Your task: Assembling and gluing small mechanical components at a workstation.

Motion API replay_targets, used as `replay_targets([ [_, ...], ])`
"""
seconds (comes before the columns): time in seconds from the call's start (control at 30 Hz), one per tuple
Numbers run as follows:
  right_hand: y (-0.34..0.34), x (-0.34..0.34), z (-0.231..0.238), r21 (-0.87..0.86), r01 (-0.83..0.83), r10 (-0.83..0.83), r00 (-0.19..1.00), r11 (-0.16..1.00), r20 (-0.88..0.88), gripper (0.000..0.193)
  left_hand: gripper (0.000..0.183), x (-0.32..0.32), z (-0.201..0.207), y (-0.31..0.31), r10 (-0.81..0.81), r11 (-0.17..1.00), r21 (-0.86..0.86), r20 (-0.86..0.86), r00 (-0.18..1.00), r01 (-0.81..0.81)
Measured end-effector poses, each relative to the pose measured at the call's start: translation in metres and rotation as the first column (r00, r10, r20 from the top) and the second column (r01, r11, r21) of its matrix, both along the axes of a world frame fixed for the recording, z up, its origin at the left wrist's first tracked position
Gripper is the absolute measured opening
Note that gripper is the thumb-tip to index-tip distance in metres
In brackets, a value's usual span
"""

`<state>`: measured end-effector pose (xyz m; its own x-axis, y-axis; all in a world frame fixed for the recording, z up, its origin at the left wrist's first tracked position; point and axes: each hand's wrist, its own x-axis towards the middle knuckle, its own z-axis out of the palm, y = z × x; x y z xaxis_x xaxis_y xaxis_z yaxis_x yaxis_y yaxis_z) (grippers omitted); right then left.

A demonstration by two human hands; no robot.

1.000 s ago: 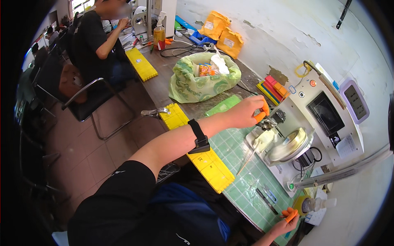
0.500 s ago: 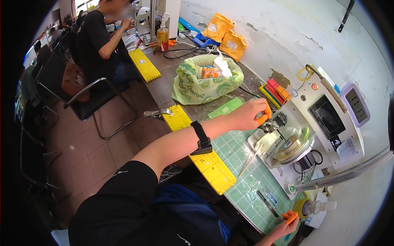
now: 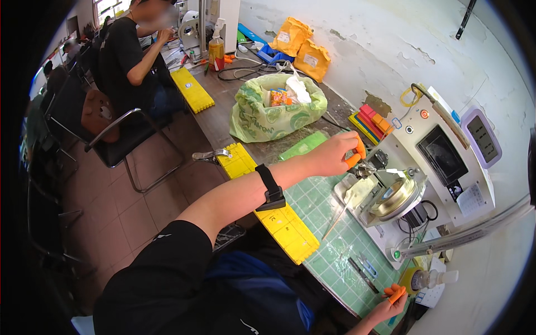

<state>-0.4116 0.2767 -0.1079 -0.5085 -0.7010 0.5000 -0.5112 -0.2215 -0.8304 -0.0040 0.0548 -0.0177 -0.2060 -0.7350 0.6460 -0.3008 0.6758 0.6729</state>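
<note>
My left hand [image 3: 333, 156] reaches across the bench to a white tabletop machine [image 3: 441, 151]. Its orange-covered fingertips curl together beside a small metal fixture [image 3: 364, 170]; what lies between them is too small to make out. Just right of that fixture sits a gold-coloured spool [image 3: 395, 196] on the machine. Near the bench's lower right edge, my right hand [image 3: 385, 310] has its orange-covered fingers bent and closed, and anything in them is hidden. Close to it lie dark tweezers [image 3: 363, 276], blue-handled snips [image 3: 368, 267] and a clear bottle with yellow at its base [image 3: 427, 281].
A green patterned bag [image 3: 273, 114] stands beyond my left arm. Yellow strips [image 3: 287, 230] line the bench edge, with a metal clamp [image 3: 211, 154] on one. A thin stick [image 3: 334, 223] lies on the green mat [image 3: 312, 201]. Farther left, another person [image 3: 120, 50] sits working.
The whole view has shifted slightly left. The spool now looks plain gold, where a greenish sheen covered it before. A button on the machine shows a brighter ring. Both hands keep nearly the same pose.
</note>
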Motion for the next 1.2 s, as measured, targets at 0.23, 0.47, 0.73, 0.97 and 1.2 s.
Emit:
replay_targets([
  [0.23,0.002,0.005,0.004,0.024,0.003,-0.002,1.000,1.000,-0.011,0.026,0.008,-0.001,-0.006,-0.011,0.029,0.993,-0.115,0.021,0.999,-0.027],
  [0.47,0.013,0.048,0.044,0.232,-0.146,0.227,0.899,0.962,-0.374,0.014,0.011,0.002,0.003,-0.005,0.031,1.000,-0.004,0.075,0.997,-0.031],
  [0.73,-0.011,0.072,0.085,0.460,-0.109,0.368,0.769,0.881,-0.522,0.017,0.018,0.015,0.037,-0.012,-0.125,0.992,0.067,0.294,0.947,0.110],
  [0.97,-0.026,0.081,0.084,0.647,-0.124,0.533,0.692,0.752,-0.487,0.039,0.011,0.009,0.043,-0.026,-0.043,0.979,-0.148,0.518,0.854,0.139],
  [1.2,-0.042,0.088,0.089,0.665,-0.138,0.553,0.690,0.734,-0.467,0.039,0.010,-0.013,0.029,-0.037,-0.441,0.880,0.194,-0.010,0.898,0.434],
])
